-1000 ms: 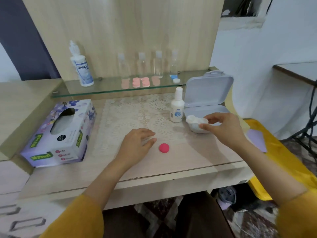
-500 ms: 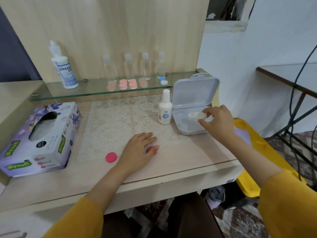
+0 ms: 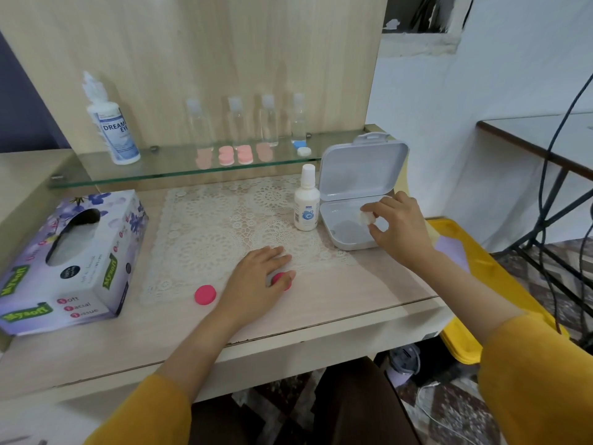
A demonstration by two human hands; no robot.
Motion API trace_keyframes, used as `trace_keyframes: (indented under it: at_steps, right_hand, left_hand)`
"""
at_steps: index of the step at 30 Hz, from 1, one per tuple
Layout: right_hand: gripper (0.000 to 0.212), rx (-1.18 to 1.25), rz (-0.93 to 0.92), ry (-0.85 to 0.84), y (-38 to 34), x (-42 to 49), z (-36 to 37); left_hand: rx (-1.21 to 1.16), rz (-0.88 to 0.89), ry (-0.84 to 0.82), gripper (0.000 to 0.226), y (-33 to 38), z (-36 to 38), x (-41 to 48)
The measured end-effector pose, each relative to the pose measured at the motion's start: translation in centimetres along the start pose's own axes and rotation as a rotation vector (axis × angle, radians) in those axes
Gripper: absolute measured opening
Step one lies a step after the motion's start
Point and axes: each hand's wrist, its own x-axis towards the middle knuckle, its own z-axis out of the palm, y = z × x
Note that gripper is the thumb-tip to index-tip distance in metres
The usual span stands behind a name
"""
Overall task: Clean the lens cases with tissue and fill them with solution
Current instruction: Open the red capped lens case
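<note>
**Head view: used tissue held over the open box, lens-case pieces on the tabletop**

Head view. The right hand [image 3: 398, 226] pinches a small white tissue wad [image 3: 366, 217] between thumb and fingertips. It holds the wad over the tray of the grey box [image 3: 345, 245], which stands open at the right of the tabletop [image 3: 369, 284] with its lid upright. Whether the wad touches the tray cannot be told.

The left hand [image 3: 256, 277] lies flat near the middle of the tabletop, fingers straight and close together. Its thumb and forefinger rest on a pink case piece [image 3: 279, 279], which they partly hide. A second pink cap [image 3: 205, 294] lies apart to the left of that hand, at the near edge of the lace mat [image 3: 218, 226].

The small solution bottle [image 3: 307, 200] stands upright and capped on the mat, just left of the grey box. The tissue box [image 3: 70, 261] sits at the far left of the tabletop.

On the glass shelf [image 3: 160, 170] at the far side stand a large solution bottle [image 3: 110, 123] and four clear bottles [image 3: 269, 122]. Pink lens cases [image 3: 236, 154] lie in front of them.
</note>
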Motion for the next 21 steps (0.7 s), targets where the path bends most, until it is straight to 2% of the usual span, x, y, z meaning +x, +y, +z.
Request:
trace_keyframes:
  at_steps: [1, 4, 14, 18, 21]
  right_hand:
    - [0.036, -0.009, -0.008, 0.007, -0.01, 0.00, 0.03]
    - [0.037, -0.025, -0.022, 0.032, 0.11, 0.12, 0.15]
    - [0.036, -0.043, -0.062, 0.062, 0.22, 0.06, 0.55]
    - [0.037, -0.039, -0.064, 0.057, 0.10, 0.04, 0.71]
    - [0.038, -0.040, -0.060, 0.056, 0.10, 0.12, 0.65]
  left_hand:
    - [-0.005, -0.006, 0.000, 0.079, -0.02, -0.01, 0.00]
    - [0.001, -0.005, 0.008, 0.065, 0.05, -0.02, -0.02]
    - [-0.005, 0.006, 0.014, 0.045, -0.34, 0.16, 0.04]
    - [-0.021, 0.004, -0.002, 0.061, -0.30, 0.09, -0.01]
    - [-0.027, -0.001, 0.001, 0.062, -0.27, 0.12, -0.02]
